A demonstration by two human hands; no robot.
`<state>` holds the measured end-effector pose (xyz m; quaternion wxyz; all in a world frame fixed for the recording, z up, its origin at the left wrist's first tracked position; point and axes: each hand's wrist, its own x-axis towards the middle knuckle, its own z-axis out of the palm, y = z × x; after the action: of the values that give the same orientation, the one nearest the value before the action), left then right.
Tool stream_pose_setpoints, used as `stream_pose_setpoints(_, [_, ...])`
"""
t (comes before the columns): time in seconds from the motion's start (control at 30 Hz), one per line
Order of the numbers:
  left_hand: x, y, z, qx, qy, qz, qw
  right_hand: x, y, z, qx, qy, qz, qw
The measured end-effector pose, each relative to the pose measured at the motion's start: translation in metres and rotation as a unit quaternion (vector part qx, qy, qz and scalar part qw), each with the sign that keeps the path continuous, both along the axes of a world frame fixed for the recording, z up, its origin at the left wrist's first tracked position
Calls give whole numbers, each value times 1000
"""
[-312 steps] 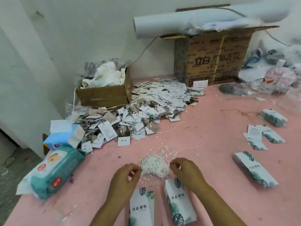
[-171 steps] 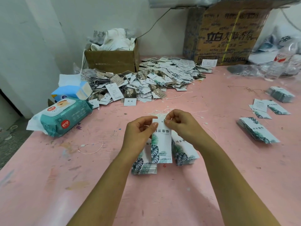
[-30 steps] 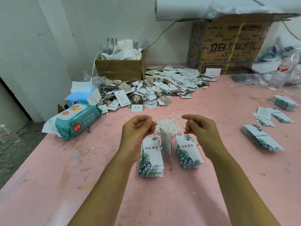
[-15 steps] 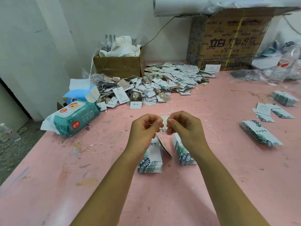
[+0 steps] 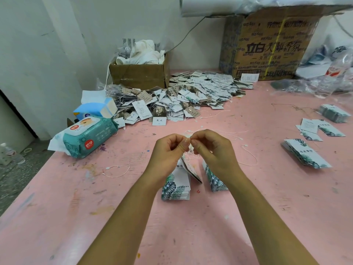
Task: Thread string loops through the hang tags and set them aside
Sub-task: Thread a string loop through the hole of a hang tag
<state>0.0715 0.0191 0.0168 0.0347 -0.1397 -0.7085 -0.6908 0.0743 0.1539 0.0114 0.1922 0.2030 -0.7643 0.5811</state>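
Scene: a person's two bare hands are raised over a pink table [image 5: 191,232], seen from a head-worn camera looking down.

Left hand [image 5: 169,150]: fingers curled, thumb and forefinger pinching a thin white string loop [image 5: 188,152] at its top.

Right hand [image 5: 212,150]: fingers curled the same way, pinching the same string from the other side. The two sets of fingertips almost touch.

String ends: hidden inside the pinch, so I cannot tell whether they are joined yet.

Hang tag [image 5: 192,170]: hangs from the string just below the meeting fingertips, between the two wrists. It is nearly edge-on and tilted, its long axis running down and toward the person's right.

Key relation: the tag lies straight below the grip, and the string runs up from it into both pinches. Neither hand is clearly nearer, and neither touches the card itself.

Left stack of tags [image 5: 176,186]: lies flat on the table under the left wrist, leaf print showing.

Right stack of tags [image 5: 214,178]: lies just beside it, under the right wrist.

Finished pile [image 5: 191,96]: a heap of strung tags at the far side of the table, well apart from the hands.

Likely step: closing the loop on this tag. Setting it aside appears to call for a reach forward and left.
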Motion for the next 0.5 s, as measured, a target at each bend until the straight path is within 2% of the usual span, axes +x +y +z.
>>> stream_pose_setpoints(0.2, [0,-1,0,12,-7,-6,1000,1,1,-2,-43,-41,-3,998])
stream_pose_setpoints(0.5, [1,1,-3,-25,1,-4,1000,0,5,0,-102,-74,16,992])
